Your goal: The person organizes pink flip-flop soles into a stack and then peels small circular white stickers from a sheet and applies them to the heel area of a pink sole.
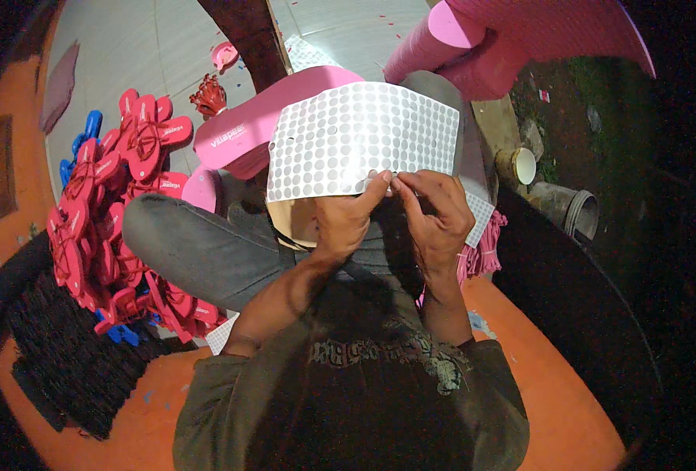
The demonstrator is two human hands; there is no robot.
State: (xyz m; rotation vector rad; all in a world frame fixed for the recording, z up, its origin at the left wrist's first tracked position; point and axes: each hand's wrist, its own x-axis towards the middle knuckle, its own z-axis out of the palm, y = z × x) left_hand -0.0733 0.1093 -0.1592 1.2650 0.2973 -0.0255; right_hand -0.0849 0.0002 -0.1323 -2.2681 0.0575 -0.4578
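The person sits cross-legged and holds a sheet of round silver stickers (361, 137) up in front of the chest with both hands. The left hand (346, 220) grips the sheet's lower edge, thumb on the front and fingers curled behind it. The right hand (436, 216) is closed in a pinch at the same lower edge, just beside the left thumb, its fingertips meeting on the rim of the sheet; whether a single sticker sits between them is too small to tell. The sheet is slightly curved and tilted, and covers part of a pink sandal sole (242, 133) that lies behind it over the knee. To the person's left, a pile of red flip-flops (116, 212) spreads over the floor, with a few blue ones at its edges. Rolled pink foam sheets (474, 43) stand beyond the sticker sheet, at upper right.
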